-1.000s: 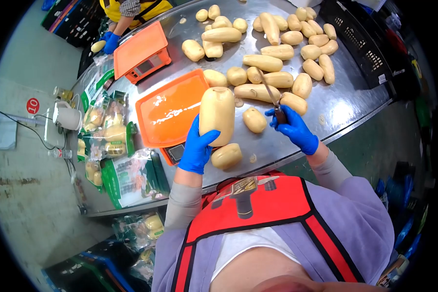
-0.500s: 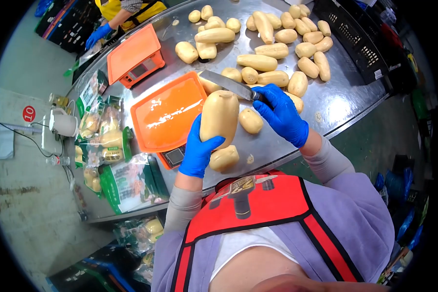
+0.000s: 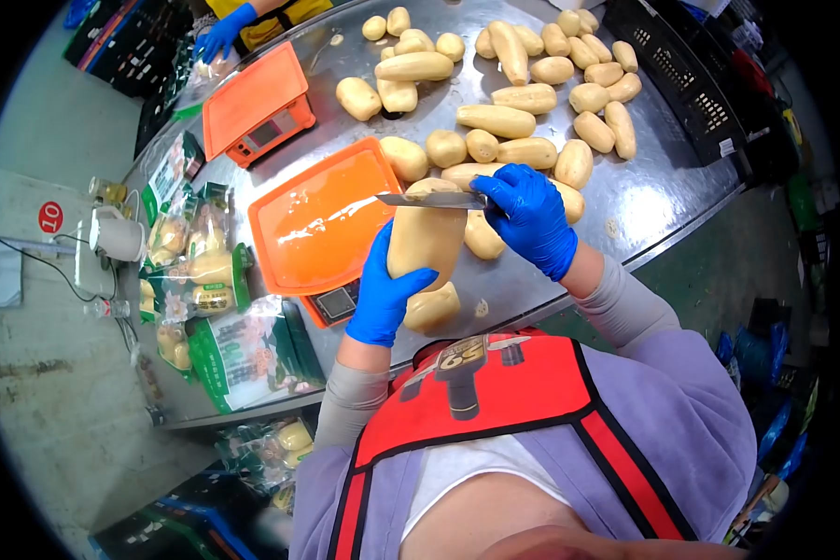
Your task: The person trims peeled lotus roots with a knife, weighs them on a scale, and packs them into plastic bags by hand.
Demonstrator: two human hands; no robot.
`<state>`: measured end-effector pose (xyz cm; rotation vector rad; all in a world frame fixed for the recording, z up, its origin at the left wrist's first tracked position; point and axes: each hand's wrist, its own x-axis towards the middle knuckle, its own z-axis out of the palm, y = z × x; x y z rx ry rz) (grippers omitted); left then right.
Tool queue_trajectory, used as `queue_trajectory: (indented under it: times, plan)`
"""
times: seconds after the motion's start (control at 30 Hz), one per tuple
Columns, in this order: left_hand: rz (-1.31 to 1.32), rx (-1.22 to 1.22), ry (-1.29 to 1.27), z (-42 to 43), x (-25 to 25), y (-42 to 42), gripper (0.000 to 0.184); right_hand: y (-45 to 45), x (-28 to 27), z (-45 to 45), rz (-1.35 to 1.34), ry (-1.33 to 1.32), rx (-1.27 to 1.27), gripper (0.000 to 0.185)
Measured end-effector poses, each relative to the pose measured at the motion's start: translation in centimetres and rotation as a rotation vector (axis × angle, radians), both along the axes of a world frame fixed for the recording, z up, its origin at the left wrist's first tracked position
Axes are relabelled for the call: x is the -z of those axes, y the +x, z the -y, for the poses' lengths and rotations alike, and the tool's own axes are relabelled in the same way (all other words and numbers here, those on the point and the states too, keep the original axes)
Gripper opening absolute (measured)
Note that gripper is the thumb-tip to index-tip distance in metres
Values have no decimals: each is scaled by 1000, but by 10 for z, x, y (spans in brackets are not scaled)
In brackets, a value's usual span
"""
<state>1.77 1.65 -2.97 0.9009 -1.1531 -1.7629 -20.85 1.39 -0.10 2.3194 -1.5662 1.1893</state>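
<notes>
My left hand (image 3: 385, 291), in a blue glove, is wrapped round a large, pale, peeled lotus root segment (image 3: 424, 247), held upright above the table. My right hand (image 3: 535, 219), gloved too, is closed on the dark handle of a knife (image 3: 431, 200). Its blade lies across the upper part of the held segment, pointing left, apparently touching it; how deep the edge sits cannot be seen. Close by on the table are one short segment (image 3: 483, 236) behind the knife hand and another segment (image 3: 431, 307) below the left hand.
An orange scale (image 3: 322, 219) stands left of my hands, with a second orange scale (image 3: 255, 98) beyond. Many lotus roots (image 3: 529, 98) lie on the metal table (image 3: 658, 201). Packed bags (image 3: 217, 271) line the left. A black crate (image 3: 677, 79) is at right. A co-worker's gloved hand (image 3: 226, 33) is far left.
The knife has come down and turned so its blade crosses the lotus root's upper part. The held segment shifted slightly right and down. The co-worker's hand moved up and right.
</notes>
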Motion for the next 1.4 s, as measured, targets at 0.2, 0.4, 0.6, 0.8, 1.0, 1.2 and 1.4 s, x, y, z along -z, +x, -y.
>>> queue_trajectory:
  times: [0.2, 0.4, 0.6, 0.8, 1.0, 1.2, 1.4]
  plan:
    - [-36, 29, 59, 3, 2, 1, 81, -16, 21, 14, -59, 197, 69, 31]
    - [166, 38, -147, 0, -11, -1, 81, -75, 67, 36, 572, 513, 140, 25]
    - [195, 7, -81, 14, -4, -13, 73, -18, 28, 5, 1127, 688, -223, 33]
    - [445, -454, -424, 53, -17, 33, 79, -26, 110, -68, 674, 821, -41, 30]
    - [246, -563, -385, 62, -15, 53, 76, -36, 146, -112, -11, 702, 8, 23]
    - [-807, -174, 303, 39, -28, -8, 69, -35, 154, -88, -154, 593, -4, 23]
    - [-859, -112, 337, 49, -24, -7, 70, -55, 156, -86, -136, 658, 68, 27]
